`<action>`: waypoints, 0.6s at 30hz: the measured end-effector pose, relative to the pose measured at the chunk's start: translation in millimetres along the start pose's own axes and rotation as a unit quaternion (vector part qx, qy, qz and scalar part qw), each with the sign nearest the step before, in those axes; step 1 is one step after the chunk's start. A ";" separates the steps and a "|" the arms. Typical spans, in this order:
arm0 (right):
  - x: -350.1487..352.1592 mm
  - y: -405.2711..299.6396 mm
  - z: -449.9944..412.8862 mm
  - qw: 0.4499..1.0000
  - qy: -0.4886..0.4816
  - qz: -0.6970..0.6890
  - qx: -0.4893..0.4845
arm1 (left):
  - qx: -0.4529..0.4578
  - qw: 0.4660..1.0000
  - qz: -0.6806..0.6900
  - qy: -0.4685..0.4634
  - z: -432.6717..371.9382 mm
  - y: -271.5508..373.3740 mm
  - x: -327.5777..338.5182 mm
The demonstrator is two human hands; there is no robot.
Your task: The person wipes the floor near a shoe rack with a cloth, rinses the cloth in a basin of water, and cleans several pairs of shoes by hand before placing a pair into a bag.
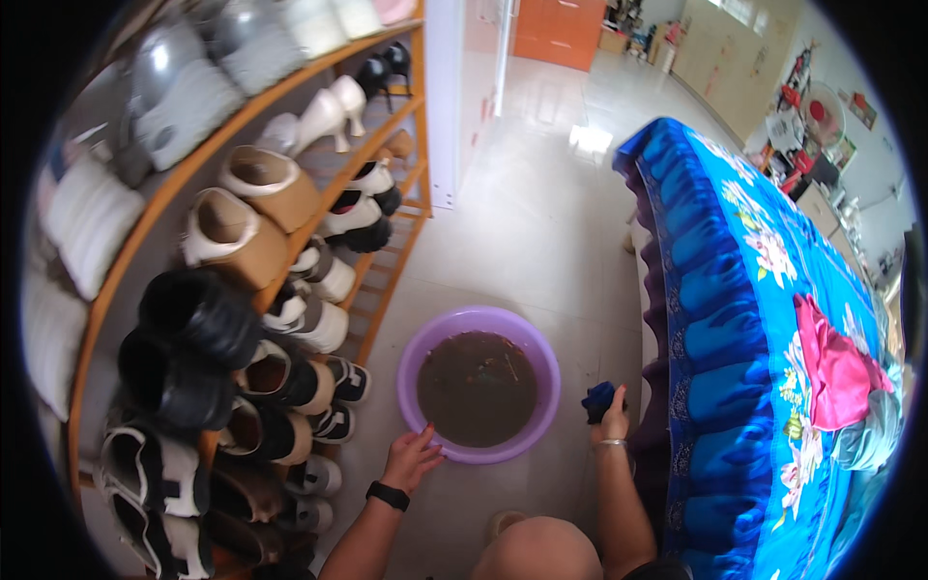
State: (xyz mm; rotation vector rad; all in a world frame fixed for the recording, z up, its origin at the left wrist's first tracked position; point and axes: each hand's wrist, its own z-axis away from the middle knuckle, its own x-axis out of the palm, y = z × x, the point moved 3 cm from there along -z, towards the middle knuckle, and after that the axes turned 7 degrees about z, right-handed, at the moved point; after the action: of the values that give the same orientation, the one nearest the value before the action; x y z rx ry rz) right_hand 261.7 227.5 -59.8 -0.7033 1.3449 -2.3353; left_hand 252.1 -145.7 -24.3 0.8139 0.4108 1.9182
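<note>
On the tiled floor before me stands a purple plastic basin (478,317) holding murky brown water with bits of debris floating in it. My left hand (412,461), with a black band at the wrist, is at the basin's near left rim, fingers spread and nothing in them. Whether the fingertips touch the rim I cannot tell. To the right of the basin, my right hand (615,420) grips a bunched dark blue cloth (599,401). A silvery bracelet circles that wrist. My bare knee (538,551) shows at the bottom.
A wooden shoe rack (395,297) full of shoes runs along the left. Close on the right is a bed with a shiny blue floral cover (725,304), a pink cloth (841,370) lying on it. Farther off stand an orange cabinet (558,32) and a fan (823,112).
</note>
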 end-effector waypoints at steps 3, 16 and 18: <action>-23.3 48.6 1.9 0.993 0.106 0.012 0.057 | 0.052 0.987 -0.095 0.121 -40.2 -32.8 -20.4; 52.7 93.5 -97.3 0.655 -0.182 0.613 -0.402 | 0.037 0.996 -0.012 0.075 -59.3 -51.6 -36.9; 64.5 101.6 -67.8 0.689 -0.302 0.569 -0.332 | 0.026 0.996 -0.018 0.087 -59.1 -51.1 -41.3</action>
State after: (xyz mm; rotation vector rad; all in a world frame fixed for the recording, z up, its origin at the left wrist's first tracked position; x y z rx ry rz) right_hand 175.8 191.3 -161.7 -0.4737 1.5645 -0.5340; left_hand 257.1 -154.7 -112.0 0.6703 0.5797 1.9590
